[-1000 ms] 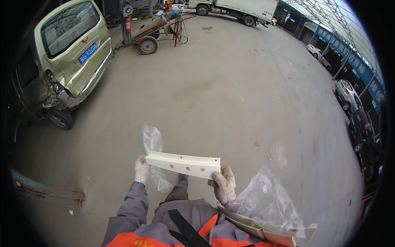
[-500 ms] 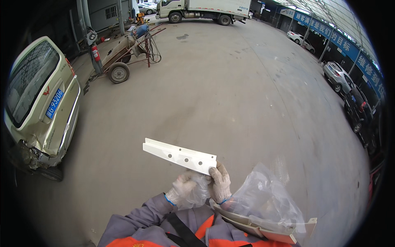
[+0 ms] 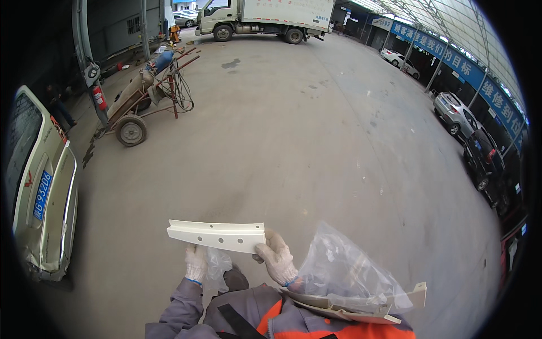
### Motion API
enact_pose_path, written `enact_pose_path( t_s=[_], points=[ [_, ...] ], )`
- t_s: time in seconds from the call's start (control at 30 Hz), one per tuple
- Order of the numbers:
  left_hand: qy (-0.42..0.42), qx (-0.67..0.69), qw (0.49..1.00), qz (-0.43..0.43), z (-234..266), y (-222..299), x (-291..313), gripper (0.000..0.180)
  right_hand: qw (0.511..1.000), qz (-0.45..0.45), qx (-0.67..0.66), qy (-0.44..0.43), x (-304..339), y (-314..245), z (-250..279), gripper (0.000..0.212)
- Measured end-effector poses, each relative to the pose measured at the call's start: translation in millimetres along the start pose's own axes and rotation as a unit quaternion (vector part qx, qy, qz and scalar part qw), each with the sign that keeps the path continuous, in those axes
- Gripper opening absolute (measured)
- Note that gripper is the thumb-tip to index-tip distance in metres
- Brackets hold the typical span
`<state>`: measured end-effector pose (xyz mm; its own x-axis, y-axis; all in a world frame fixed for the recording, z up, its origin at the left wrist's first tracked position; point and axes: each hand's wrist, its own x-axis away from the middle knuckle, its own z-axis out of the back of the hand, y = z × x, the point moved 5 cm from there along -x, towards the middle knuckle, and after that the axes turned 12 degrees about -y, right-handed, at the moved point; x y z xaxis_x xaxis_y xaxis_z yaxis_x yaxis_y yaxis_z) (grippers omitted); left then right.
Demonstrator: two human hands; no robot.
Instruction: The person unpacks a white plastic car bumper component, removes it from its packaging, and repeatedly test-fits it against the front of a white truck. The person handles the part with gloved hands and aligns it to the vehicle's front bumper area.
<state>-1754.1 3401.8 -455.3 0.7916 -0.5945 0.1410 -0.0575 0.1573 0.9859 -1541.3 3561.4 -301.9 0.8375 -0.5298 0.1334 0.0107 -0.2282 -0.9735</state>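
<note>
A long cream-white strip-shaped panel [image 3: 220,237], with a flanged edge and several round holes, lies across the space before me. My right hand [image 3: 276,259], in a pale knitted work glove, grips its right end between thumb and fingers. Under the panel's left part is my gloved left hand [image 3: 196,263], closed on a crumpled clear plastic bag [image 3: 218,264] that hangs beside it; the panel partly hides its fingertips. Against my body, below the right forearm, rests a longer curved beige panel [image 3: 339,312], partly covered by clear plastic wrapping [image 3: 347,271].
On the concrete floor [image 3: 271,141] stand a gold van [image 3: 48,192] at left and a two-wheeled gas-cylinder cart [image 3: 144,101] by a post. A box truck [image 3: 282,20] is at the back. Parked cars [image 3: 451,113] line the right. A person [image 3: 59,107] is behind the van.
My left hand has moved leftward, away from the right hand, taking the plastic bag with it. The strip-shaped panel has swung more level. My view has shifted, with the van farther left.
</note>
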Motion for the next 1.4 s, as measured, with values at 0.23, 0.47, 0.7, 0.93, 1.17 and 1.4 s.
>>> enact_pose_path(
  t_s=[0.23, 0.47, 0.7, 0.93, 1.17, 1.4],
  points=[
    [0.055, 0.151, 0.984, 0.078, -22, -16, -264, 0.053, 0.99, 0.056, -0.036, 0.125, -217, -17, 87, 0.041],
    [0.07, 0.113, 0.987, 0.089, 14, 109, -528, 0.065, 0.981, 0.099, -0.076, 0.148, -417, -97, 77, 0.039],
    [0.124, 0.213, 0.963, 0.11, -11, 155, -739, 0.048, 0.984, 0.122, -0.066, 0.113, -666, -119, 141, 0.04],
    [0.122, 0.442, 0.885, 0.078, -19, 119, -952, 0.046, 0.994, 0.099, -0.04, 0.002, -941, -166, 209, 0.04],
    [0.246, 0.427, 0.87, 0.01, -54, 148, -1121, 0.058, 0.999, 0.022, -0.022, -0.04, -1142, -219, 261, 0.038],
    [0.158, 0.356, 0.911, 0.137, -126, 126, -1404, 0.06, 0.997, 0.049, -0.033, 0.042, -1378, -220, 359, 0.033]
  ],
)
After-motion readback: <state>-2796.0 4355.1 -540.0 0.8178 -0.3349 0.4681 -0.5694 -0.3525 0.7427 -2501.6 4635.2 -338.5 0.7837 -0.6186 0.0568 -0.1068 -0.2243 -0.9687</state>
